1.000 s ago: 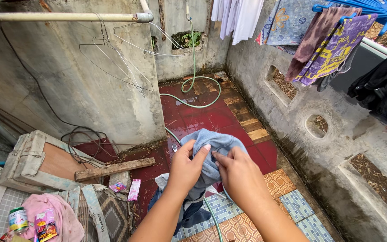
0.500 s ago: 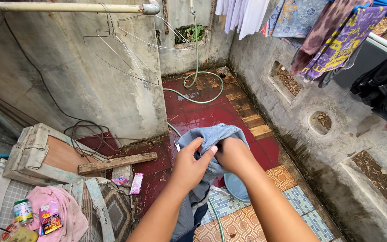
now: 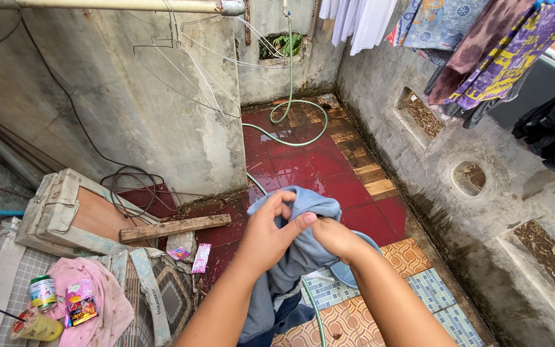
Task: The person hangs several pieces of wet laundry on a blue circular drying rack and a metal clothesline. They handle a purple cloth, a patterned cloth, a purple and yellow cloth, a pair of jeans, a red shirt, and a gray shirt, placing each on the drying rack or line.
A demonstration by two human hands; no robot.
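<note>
Pale blue garment (image 3: 297,218), wet-looking and bunched at the top, hanging down crumpled above the red tiles

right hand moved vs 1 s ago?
Yes. The right hand has shifted left, judged against the wooden plank, and now pushes into the blue garment, which the left hand grips.

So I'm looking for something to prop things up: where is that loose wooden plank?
In the head view the wooden plank lies low on the left, across the wet floor at the wall's foot, beside the coiled black cable and left of the left hand.
</note>
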